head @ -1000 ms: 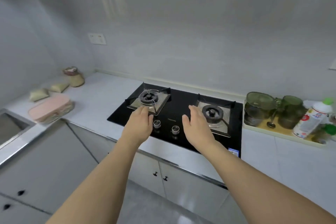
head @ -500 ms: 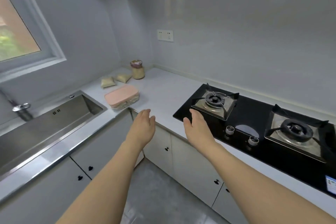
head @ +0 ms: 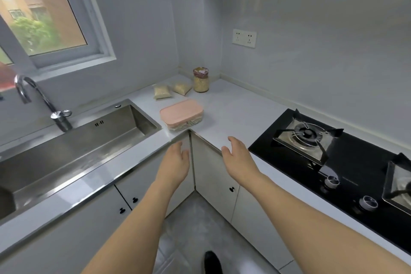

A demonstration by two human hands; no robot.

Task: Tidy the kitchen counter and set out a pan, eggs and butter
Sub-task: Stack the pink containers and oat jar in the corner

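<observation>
A box with a pink lid (head: 181, 113) stands on the white counter (head: 233, 111) at the inner corner. Behind it lie two small pale bags (head: 162, 92) (head: 182, 88), and a jar with a patterned lid (head: 200, 79) stands in the far corner. My left hand (head: 175, 160) and my right hand (head: 236, 153) reach forward side by side in front of the counter's corner edge, fingers relaxed and empty. Both stop short of the pink-lidded box. No pan, eggs or butter are in view.
A steel sink (head: 73, 144) with a curved tap (head: 44, 104) fills the left counter under a window. A black two-burner gas hob (head: 333, 162) lies on the right. White cabinet doors (head: 213, 176) run below; a wall socket (head: 244, 38) sits above the corner.
The view has swung left from the hob to the sink corner. Both hands stayed extended and empty, now in front of the counter corner near the pink-lidded box.
</observation>
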